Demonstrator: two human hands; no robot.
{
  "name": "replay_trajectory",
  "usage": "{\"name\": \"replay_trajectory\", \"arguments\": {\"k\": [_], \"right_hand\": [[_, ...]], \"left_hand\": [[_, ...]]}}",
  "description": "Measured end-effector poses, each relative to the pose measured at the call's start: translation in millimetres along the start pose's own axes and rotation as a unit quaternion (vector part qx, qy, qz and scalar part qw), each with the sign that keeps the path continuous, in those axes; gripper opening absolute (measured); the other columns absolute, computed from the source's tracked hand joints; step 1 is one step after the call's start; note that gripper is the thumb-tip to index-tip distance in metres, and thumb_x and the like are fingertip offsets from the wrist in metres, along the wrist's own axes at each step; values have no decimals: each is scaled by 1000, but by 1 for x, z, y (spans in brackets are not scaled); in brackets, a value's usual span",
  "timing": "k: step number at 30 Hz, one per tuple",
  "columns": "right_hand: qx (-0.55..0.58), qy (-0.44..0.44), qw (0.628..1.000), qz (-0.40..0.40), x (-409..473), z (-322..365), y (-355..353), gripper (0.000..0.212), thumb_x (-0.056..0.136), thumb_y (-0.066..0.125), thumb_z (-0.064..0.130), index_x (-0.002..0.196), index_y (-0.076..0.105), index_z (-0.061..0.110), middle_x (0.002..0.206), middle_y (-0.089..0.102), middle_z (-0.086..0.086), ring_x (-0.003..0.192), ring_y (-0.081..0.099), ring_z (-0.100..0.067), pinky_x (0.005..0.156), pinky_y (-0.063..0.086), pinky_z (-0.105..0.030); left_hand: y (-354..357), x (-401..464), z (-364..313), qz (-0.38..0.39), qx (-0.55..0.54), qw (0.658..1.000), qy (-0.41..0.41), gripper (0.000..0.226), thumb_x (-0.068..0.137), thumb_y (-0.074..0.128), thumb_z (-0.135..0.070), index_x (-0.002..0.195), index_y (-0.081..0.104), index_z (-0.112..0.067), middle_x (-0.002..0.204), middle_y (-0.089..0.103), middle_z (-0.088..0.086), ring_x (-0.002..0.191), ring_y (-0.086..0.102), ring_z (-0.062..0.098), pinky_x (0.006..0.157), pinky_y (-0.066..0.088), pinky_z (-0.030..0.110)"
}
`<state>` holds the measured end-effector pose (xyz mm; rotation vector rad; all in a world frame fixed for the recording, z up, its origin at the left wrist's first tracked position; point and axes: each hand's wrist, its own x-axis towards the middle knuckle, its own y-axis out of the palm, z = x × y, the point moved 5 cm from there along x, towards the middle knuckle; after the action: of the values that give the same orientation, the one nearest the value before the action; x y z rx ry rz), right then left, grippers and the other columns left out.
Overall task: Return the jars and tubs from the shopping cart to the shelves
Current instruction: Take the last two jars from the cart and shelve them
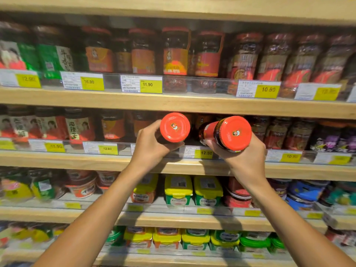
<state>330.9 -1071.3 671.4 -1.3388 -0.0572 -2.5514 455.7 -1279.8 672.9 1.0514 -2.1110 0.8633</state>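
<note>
- 2 red-lid jars held at frame center, lids toward cam.
- L hand (152, 146) fingers wrapped round left jar (175, 127).
- R hand (244, 158) fingers curled tight on right jar (226, 132), tilted.

We see two glass jars with glossy red lids (175, 127) (235, 133), matt pale wooden shelves (173, 105), clear plastic rails (202, 84) bearing paper price tags (141, 83), and yellow-lidded plastic tubs (178, 189) at six o'clock.
</note>
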Motion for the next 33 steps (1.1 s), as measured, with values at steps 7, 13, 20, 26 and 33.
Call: {"name": "replay_trajectory", "arguments": {"k": [7,13,20,26,33], "right_hand": [[-32,0,999,25,9,-14,9,47,63,93,37,99,70,16,86,68,21,77,63,9,70,41,-6],[-64,9,996,69,18,-24,22,49,65,93,35,105,70,17,92,72,15,86,65,7,73,42,-6],[-154,79,975,137,34,-36,41,33,70,86,50,73,73,19,68,71,11,68,63,3,58,45,-16],[-225,154,934,229,54,-33,51,47,81,73,55,80,71,8,71,69,-14,69,65,-29,60,51,-36],[-275,168,921,219,52,-31,61,73,87,62,65,128,51,6,116,64,-17,102,62,-35,75,44,-30]], "left_hand": [[-3,0,1,13,37,999,-10,56,63,94,-28,112,70,-18,101,72,-11,95,66,2,85,54,27],[-9,0,0,20,39,999,-13,56,64,94,-28,114,70,-17,103,73,-8,97,67,5,83,52,21],[-14,-3,-3,17,31,999,-1,56,65,93,-26,115,69,-16,105,73,-7,98,65,3,82,48,14],[-16,-5,-5,17,18,1000,-6,57,66,93,-24,118,68,-17,106,71,-12,99,63,-7,83,45,8],[-16,-7,-7,9,12,1000,-4,58,66,92,-23,118,67,-20,105,67,-22,96,60,-15,81,43,3]]}}
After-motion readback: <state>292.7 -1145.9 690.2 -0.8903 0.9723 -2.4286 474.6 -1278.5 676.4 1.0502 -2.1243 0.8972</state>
